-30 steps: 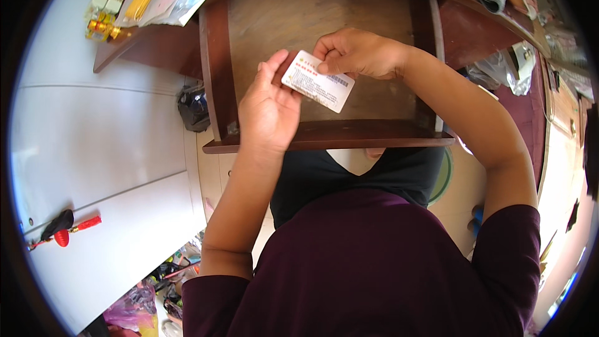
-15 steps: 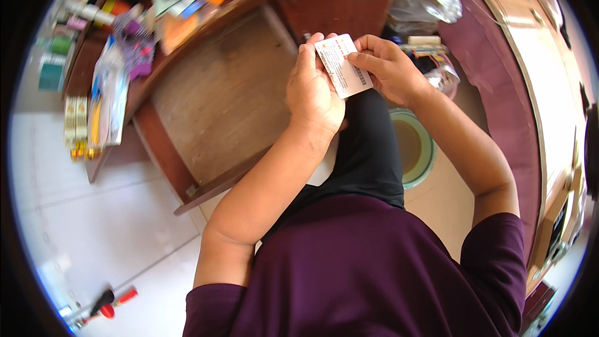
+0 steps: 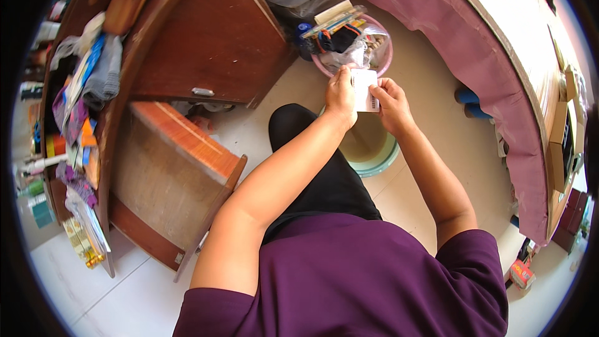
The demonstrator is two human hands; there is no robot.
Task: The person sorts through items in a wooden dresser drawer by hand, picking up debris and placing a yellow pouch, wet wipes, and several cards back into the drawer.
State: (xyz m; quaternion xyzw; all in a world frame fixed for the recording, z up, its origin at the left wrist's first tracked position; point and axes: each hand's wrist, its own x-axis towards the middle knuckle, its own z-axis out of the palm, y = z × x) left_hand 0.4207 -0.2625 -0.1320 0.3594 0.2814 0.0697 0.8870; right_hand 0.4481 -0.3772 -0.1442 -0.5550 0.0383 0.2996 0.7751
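In the head view, I hold a small, flat, white rectangular card (image 3: pixel 365 90) between both hands, out past my black-trousered knee (image 3: pixel 292 123). My left hand (image 3: pixel 341 97) is half curled along the card's left edge; how its far fingers sit I can't tell. My right hand (image 3: pixel 393 105) is nearly closed, thumb pressed on the card's face near its right edge, fingers mostly hidden behind.

Below my hands sits a round, pale green basin (image 3: pixel 379 168); I can't tell whether it holds liquid. If my right thumb slid off while my left grip was loose, the card could drop in there, or into the cluttered round pink basket (image 3: pixel 389 42) just beyond. The open brown wooden drawer (image 3: pixel 168 178) lies off to my left, its corner a possible knock for my elbow.
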